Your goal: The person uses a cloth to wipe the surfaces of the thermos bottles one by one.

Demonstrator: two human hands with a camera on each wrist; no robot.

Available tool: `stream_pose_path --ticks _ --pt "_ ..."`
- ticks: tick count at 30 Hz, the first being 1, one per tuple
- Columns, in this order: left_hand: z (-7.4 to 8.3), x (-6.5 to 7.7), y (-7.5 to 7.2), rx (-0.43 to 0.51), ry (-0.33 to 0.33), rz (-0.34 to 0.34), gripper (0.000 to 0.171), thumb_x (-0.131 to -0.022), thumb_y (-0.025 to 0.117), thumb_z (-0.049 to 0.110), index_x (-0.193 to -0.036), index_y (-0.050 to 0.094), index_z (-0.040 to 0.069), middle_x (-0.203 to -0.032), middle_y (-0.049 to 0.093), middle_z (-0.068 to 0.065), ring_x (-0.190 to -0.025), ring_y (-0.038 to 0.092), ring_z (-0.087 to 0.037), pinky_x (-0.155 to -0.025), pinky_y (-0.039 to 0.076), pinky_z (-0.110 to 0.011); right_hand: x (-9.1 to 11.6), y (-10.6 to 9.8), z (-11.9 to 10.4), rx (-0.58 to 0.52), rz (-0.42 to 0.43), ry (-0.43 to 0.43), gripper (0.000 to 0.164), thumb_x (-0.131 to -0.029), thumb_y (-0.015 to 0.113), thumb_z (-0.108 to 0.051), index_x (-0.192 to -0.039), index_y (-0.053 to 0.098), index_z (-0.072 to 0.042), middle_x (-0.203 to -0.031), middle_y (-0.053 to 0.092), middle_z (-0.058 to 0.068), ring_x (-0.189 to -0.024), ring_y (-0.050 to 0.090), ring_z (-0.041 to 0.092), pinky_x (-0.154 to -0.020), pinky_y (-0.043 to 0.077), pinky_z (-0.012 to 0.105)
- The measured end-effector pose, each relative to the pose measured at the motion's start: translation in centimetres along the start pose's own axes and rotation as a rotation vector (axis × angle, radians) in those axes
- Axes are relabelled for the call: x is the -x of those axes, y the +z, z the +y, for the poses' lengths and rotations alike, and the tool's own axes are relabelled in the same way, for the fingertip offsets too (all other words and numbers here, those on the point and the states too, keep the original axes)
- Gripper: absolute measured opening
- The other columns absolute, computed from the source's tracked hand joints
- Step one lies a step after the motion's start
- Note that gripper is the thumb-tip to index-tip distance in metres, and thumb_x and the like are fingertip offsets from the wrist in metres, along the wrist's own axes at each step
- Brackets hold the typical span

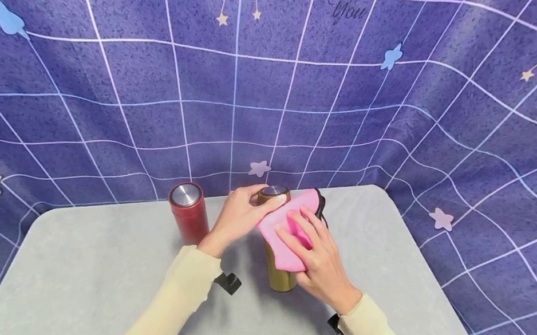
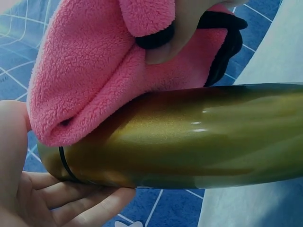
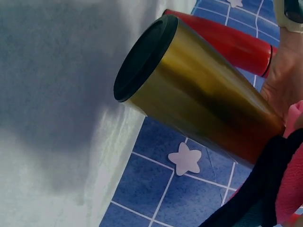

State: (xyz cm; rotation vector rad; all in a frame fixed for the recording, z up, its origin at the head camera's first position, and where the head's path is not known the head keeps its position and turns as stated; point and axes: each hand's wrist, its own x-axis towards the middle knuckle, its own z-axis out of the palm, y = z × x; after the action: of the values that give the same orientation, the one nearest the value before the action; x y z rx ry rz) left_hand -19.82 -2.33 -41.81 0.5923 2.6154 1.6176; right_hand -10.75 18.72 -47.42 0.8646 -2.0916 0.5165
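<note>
My left hand [image 1: 241, 215] grips a gold thermos bottle [image 1: 281, 282] near its steel-topped cap [image 1: 273, 190], thumb on one side and fingers on the other. In the left wrist view the fingers [image 2: 75, 201] lie along the underside of the gold bottle [image 2: 199, 142], by a dark ring under the cap. My right hand [image 1: 321, 261] holds a folded pink cloth [image 1: 285, 250] with black edging against the bottle's upper body. The cloth's fluffy pile [image 2: 85, 71] covers part of the cap end. The bottle's dark base [image 3: 147, 59] shows in the right wrist view.
A red thermos [image 1: 191, 222] with a steel lid stands on the grey-white tabletop [image 1: 83, 288], left of the gold one, close behind my left wrist. A purple-blue gridded curtain [image 1: 206, 96] with stars hangs behind the table and along its right side.
</note>
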Motion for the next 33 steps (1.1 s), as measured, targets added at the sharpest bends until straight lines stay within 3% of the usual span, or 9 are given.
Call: stream_pose_path --ticks 9,14,20,27,33 --pt "0.0 -0.6 0.2 -0.005 -0.041 0.030 0.049 -0.093 0.077 0.057 -0.117 0.081 0.014 -0.100 0.082 0.002 -0.091 0.075 -0.017 -0.081 0.057 -0.039 0.7 0.4 -0.5 0.018 -0.020 0.014 0.069 -0.074 0.058 -0.009 -0.142 0.072 -0.019 -0.153 0.059 0.016 -0.143 0.051 0.046 -0.097 0.048 0.077" --pt "0.0 -0.9 0.2 0.000 -0.076 0.047 0.050 -0.094 0.077 0.055 -0.117 0.080 0.012 -0.102 0.082 -0.003 -0.097 0.076 -0.020 -0.085 0.058 -0.042 1.7 0.8 -0.9 0.021 -0.034 0.018 0.070 -0.074 0.059 -0.009 -0.142 0.071 -0.020 -0.152 0.060 0.015 -0.142 0.052 0.045 -0.097 0.046 0.077" --pt "-0.1 -1.2 0.0 -0.019 -0.090 0.065 0.052 -0.093 0.077 0.056 -0.119 0.081 0.011 -0.107 0.082 -0.005 -0.103 0.076 -0.022 -0.087 0.057 -0.043 2.9 1.3 -1.4 0.006 -0.028 -0.004 0.073 -0.070 0.058 -0.009 -0.142 0.071 -0.016 -0.153 0.059 0.017 -0.141 0.054 0.047 -0.099 0.051 0.069" --pt "0.2 -1.3 -0.4 -0.004 -0.111 0.042 0.057 -0.094 0.076 0.057 -0.125 0.079 0.010 -0.102 0.082 -0.004 -0.079 0.074 -0.016 -0.071 0.057 -0.035 4.8 1.4 -2.3 -0.032 -0.040 -0.003 0.074 -0.070 0.058 -0.004 -0.143 0.070 -0.012 -0.155 0.058 0.017 -0.140 0.054 0.051 -0.106 0.052 0.061" --pt "0.3 -1.3 -0.8 -0.022 -0.110 0.045 0.058 -0.094 0.075 0.060 -0.126 0.079 0.012 -0.099 0.082 -0.002 -0.075 0.072 -0.015 -0.072 0.056 -0.036 5.7 1.6 -3.1 -0.034 -0.026 -0.018 0.079 -0.065 0.053 -0.001 -0.140 0.072 -0.010 -0.152 0.062 0.016 -0.138 0.055 0.052 -0.111 0.049 0.057"
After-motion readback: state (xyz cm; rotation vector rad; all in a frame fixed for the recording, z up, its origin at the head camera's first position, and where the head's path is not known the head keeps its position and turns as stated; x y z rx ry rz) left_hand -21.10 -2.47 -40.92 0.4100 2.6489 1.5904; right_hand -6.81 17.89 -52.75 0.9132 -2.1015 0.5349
